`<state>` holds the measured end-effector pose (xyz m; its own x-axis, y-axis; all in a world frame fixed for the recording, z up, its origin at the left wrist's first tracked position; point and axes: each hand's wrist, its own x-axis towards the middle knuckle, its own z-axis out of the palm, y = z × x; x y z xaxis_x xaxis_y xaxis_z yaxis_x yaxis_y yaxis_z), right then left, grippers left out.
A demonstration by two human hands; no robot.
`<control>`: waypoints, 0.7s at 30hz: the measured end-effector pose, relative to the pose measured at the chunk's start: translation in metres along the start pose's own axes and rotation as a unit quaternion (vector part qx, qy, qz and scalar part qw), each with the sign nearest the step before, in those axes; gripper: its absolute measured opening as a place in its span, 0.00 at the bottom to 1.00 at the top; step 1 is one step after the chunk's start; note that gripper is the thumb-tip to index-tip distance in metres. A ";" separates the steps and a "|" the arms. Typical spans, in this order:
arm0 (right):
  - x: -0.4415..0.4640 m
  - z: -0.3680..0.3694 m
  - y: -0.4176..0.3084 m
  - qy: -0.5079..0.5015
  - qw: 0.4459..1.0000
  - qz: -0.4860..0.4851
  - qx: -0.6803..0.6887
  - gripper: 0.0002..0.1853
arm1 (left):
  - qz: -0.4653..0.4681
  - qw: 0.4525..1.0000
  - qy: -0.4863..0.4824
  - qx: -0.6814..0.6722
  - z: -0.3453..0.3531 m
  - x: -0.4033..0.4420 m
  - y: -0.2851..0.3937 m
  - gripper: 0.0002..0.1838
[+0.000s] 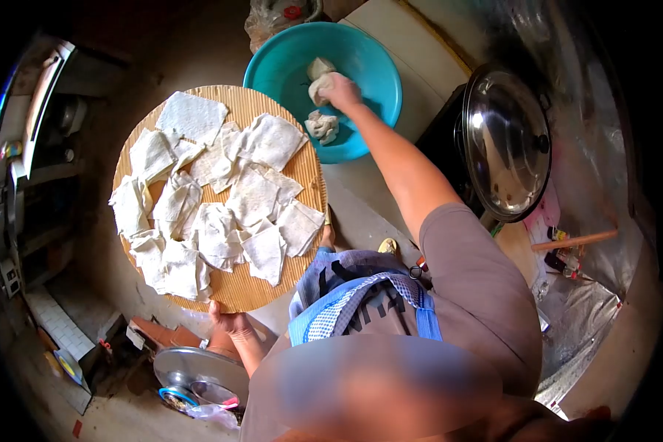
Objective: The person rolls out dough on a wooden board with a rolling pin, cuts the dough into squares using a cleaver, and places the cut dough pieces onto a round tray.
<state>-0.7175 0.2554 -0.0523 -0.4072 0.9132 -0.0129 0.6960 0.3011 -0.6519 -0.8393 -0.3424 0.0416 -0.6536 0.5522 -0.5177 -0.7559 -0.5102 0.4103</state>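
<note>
My left hand [230, 322] grips the near edge of a round woven tray [261, 293], its thumb on top and the other fingers hidden below. Several folded white cloths [191, 116] lie spread and overlapping over the tray. Inside a teal basin [379, 81], my right hand [340, 93] is closed on a crumpled white cloth [320, 90]. Another bunched cloth [320, 68] touches it from behind, and a separate crumpled cloth [322, 127] lies nearer on the basin floor. The tray's right edge overlaps the basin's left rim.
A large pan with a glass lid [507, 144] stands at the right. Below the tray are a round metal lid [191, 366] and a plastic bag [215, 415]. Another plastic bag [269, 20] sits behind the basin. Shelving lines the left side; crinkled foil [578, 331] lies at the lower right.
</note>
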 end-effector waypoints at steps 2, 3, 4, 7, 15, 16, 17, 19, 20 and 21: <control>0.002 -0.008 0.002 -0.081 0.919 0.178 0.342 0.24 | -0.026 0.999 -0.045 -0.013 -0.003 0.007 0.001 0.26; -0.002 -0.010 -0.001 -0.074 0.903 0.193 0.377 0.23 | -0.036 0.998 -0.042 -0.022 0.006 0.009 0.000 0.27; -0.004 -0.014 -0.001 -0.067 0.885 0.209 0.410 0.22 | -0.034 0.998 -0.048 -0.025 0.007 0.016 -0.003 0.27; -0.021 -0.022 -0.023 0.102 0.944 0.072 0.306 0.21 | -0.043 0.998 -0.054 -0.013 -0.004 0.027 0.001 0.31; -0.142 -0.125 -0.204 0.256 0.734 -0.063 0.625 0.25 | -0.072 0.993 -0.092 0.029 -0.010 0.082 0.000 0.29; -0.161 -0.137 -0.214 0.235 0.727 -0.079 0.641 0.26 | -0.075 0.992 -0.086 0.045 -0.001 0.083 -0.007 0.28; -0.180 -0.149 -0.221 0.215 0.727 -0.077 0.648 0.27 | -0.081 0.992 -0.087 0.052 0.017 0.080 -0.011 0.27; -0.224 -0.175 -0.235 0.151 0.733 -0.076 0.658 0.25 | -0.087 0.991 -0.090 0.049 0.018 0.089 -0.027 0.27; -0.245 -0.192 -0.242 0.127 0.735 -0.068 0.662 0.23 | -0.095 0.987 -0.124 0.027 0.047 0.072 -0.029 0.26; -0.262 -0.209 -0.242 0.094 0.722 -0.046 0.684 0.24 | -0.091 0.985 -0.141 0.026 0.063 0.063 -0.032 0.26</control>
<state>-0.6559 0.0003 0.2675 -0.2374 0.9665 0.0972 -0.6174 -0.0728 -0.7833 -0.8585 -0.2496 0.0428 -0.4853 0.7969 -0.3597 -0.8580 -0.3548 0.3715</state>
